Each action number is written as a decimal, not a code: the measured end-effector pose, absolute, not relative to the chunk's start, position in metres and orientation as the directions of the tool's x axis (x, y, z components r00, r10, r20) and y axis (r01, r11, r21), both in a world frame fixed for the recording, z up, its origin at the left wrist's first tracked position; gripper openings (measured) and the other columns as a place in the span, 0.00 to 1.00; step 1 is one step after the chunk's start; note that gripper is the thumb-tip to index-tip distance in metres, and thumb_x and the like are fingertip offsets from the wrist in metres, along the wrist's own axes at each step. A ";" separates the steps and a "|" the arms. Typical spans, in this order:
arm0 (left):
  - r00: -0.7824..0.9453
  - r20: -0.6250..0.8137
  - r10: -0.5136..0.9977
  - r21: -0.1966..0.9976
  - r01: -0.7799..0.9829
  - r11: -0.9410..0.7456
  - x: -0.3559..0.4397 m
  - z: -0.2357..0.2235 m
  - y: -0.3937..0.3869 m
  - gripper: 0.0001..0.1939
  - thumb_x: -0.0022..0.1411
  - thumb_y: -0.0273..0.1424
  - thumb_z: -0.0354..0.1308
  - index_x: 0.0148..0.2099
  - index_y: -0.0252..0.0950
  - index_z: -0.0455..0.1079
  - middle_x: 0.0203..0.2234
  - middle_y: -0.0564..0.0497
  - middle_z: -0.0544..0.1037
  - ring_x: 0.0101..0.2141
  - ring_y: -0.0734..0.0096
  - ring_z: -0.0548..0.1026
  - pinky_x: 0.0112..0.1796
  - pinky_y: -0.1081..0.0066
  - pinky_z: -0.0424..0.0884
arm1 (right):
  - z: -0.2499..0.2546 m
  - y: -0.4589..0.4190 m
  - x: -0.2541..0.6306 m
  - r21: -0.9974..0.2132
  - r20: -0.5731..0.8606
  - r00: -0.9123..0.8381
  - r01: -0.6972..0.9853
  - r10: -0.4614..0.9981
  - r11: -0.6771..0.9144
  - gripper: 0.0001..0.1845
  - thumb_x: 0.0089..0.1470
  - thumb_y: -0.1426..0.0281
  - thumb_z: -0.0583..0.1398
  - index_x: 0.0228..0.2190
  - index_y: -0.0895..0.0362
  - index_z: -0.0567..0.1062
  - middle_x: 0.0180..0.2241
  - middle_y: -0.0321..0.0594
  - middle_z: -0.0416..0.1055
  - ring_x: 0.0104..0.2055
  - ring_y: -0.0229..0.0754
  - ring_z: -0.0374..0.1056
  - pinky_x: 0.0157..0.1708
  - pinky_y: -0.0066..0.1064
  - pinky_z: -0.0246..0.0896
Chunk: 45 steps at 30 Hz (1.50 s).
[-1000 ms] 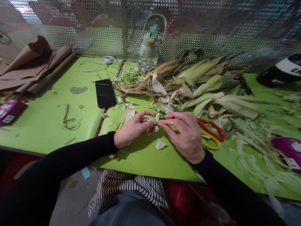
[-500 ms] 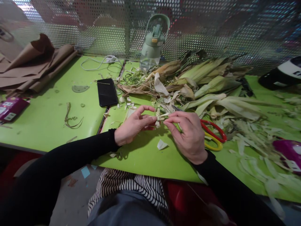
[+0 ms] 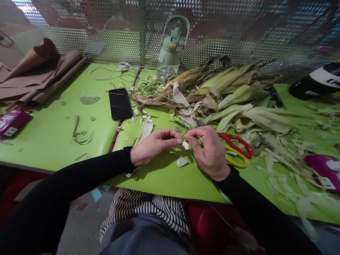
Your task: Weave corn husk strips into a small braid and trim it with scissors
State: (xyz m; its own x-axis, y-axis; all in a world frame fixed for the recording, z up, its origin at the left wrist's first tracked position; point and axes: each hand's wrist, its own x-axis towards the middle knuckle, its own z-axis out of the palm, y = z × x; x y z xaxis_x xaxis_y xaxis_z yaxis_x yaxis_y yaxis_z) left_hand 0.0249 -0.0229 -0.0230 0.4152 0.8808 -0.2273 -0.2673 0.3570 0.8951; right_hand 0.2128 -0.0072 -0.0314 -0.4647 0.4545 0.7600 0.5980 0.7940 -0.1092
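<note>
My left hand [image 3: 155, 146] and my right hand [image 3: 209, 150] meet fingertip to fingertip above the green table [image 3: 53, 138]. Both are pinched shut on a small pale piece of corn husk [image 3: 186, 144] that shows between them. A loose husk scrap [image 3: 182, 162] lies on the table just below the hands. Red and yellow scissors [image 3: 236, 152] lie right behind my right hand. A pile of corn husks [image 3: 228, 95] spreads across the table beyond the hands.
A black phone [image 3: 120, 103] lies left of the husks, with a white cable [image 3: 111, 71] behind it. A pale green water bottle [image 3: 171, 47] stands against the perforated metal screen [image 3: 239, 35]. Brown paper [image 3: 37, 74] lies far left. Purple boxes [image 3: 12, 122] [image 3: 325, 171] sit at both edges.
The small woven husk piece that stood up between my fingertips has dropped lower and is mostly hidden now. My hands have closed tighter together and shifted slightly down.
</note>
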 end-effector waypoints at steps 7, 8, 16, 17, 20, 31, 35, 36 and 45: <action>0.479 -0.278 0.833 0.861 -0.260 0.437 0.026 -0.021 -0.024 0.07 0.60 0.28 0.65 0.34 0.30 0.70 0.26 0.56 0.72 0.27 0.81 0.66 0.34 0.73 0.60 | -0.031 -0.009 0.212 -0.148 0.760 -0.456 0.574 0.464 0.805 0.02 0.63 0.71 0.60 0.38 0.54 0.71 0.31 0.38 0.74 0.33 0.41 0.69 0.33 0.33 0.66; 0.476 -0.269 0.837 0.867 -0.258 0.426 0.026 -0.020 -0.025 0.06 0.60 0.27 0.64 0.34 0.30 0.70 0.27 0.56 0.72 0.27 0.81 0.66 0.34 0.73 0.60 | -0.031 -0.009 0.212 -0.161 0.759 -0.452 0.567 0.469 0.808 0.02 0.63 0.71 0.61 0.38 0.53 0.71 0.31 0.37 0.74 0.33 0.41 0.70 0.33 0.33 0.67; 0.405 -0.054 0.913 0.960 -0.229 0.158 0.026 -0.025 -0.023 0.07 0.62 0.26 0.61 0.36 0.33 0.64 0.26 0.58 0.68 0.26 0.82 0.64 0.31 0.74 0.61 | -0.031 -0.013 0.211 -0.294 0.713 -0.441 0.517 0.544 0.804 0.02 0.63 0.70 0.60 0.39 0.51 0.73 0.41 0.41 0.79 0.44 0.44 0.76 0.42 0.37 0.71; 0.397 -0.022 0.917 0.965 -0.233 0.124 0.027 -0.026 -0.022 0.08 0.62 0.26 0.61 0.37 0.34 0.63 0.27 0.58 0.68 0.26 0.81 0.65 0.31 0.75 0.62 | -0.031 -0.014 0.211 -0.305 0.702 -0.449 0.512 0.553 0.803 0.02 0.64 0.70 0.60 0.39 0.51 0.73 0.41 0.41 0.79 0.44 0.44 0.76 0.42 0.37 0.71; 0.371 0.074 0.926 0.988 -0.156 -0.016 0.027 -0.026 -0.022 0.09 0.62 0.26 0.61 0.41 0.35 0.62 0.30 0.56 0.70 0.27 0.80 0.66 0.30 0.75 0.62 | -0.029 -0.014 0.211 -0.308 0.672 -0.474 0.519 0.568 0.797 0.02 0.64 0.70 0.59 0.39 0.52 0.72 0.39 0.39 0.79 0.40 0.42 0.76 0.39 0.34 0.70; 0.391 0.012 0.920 0.960 0.252 -0.119 0.021 -0.020 -0.025 0.05 0.63 0.27 0.56 0.42 0.34 0.68 0.29 0.54 0.74 0.28 0.77 0.68 0.32 0.73 0.64 | -0.026 -0.014 0.213 -0.295 0.632 -0.527 0.514 0.568 0.805 0.04 0.66 0.67 0.58 0.37 0.53 0.71 0.31 0.36 0.74 0.33 0.40 0.66 0.32 0.33 0.61; 0.438 -0.111 0.892 0.956 0.291 -0.024 0.018 -0.020 -0.023 0.02 0.61 0.26 0.57 0.35 0.34 0.69 0.26 0.54 0.74 0.27 0.76 0.69 0.31 0.73 0.64 | -0.028 -0.014 0.212 -0.315 0.581 -0.573 0.497 0.579 0.808 0.09 0.66 0.63 0.58 0.34 0.53 0.73 0.29 0.36 0.74 0.32 0.41 0.67 0.33 0.34 0.61; 0.435 -0.127 0.891 0.956 0.295 -0.008 0.018 -0.019 -0.022 0.02 0.61 0.26 0.57 0.35 0.34 0.69 0.26 0.54 0.74 0.27 0.76 0.70 0.31 0.73 0.64 | -0.028 -0.014 0.212 -0.333 0.573 -0.565 0.500 0.593 0.799 0.09 0.65 0.62 0.59 0.34 0.53 0.73 0.29 0.36 0.75 0.32 0.41 0.67 0.33 0.34 0.61; 0.373 -0.044 0.927 0.986 0.166 -0.020 0.022 -0.019 -0.027 0.04 0.61 0.29 0.59 0.36 0.34 0.68 0.27 0.55 0.74 0.26 0.78 0.69 0.29 0.75 0.64 | -0.033 -0.013 0.209 -0.849 0.307 -0.320 0.334 0.896 0.410 0.13 0.61 0.57 0.63 0.33 0.54 0.75 0.29 0.34 0.74 0.27 0.36 0.68 0.26 0.27 0.63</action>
State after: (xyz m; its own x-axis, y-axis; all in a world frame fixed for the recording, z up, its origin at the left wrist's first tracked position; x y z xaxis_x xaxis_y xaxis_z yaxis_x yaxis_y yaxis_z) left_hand 0.0220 -0.0269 -0.0189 0.3731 0.9268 -0.0435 0.1657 -0.0204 0.9860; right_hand 0.2093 -0.0129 -0.0327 -0.3199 0.8963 0.3073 0.3341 0.4101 -0.8486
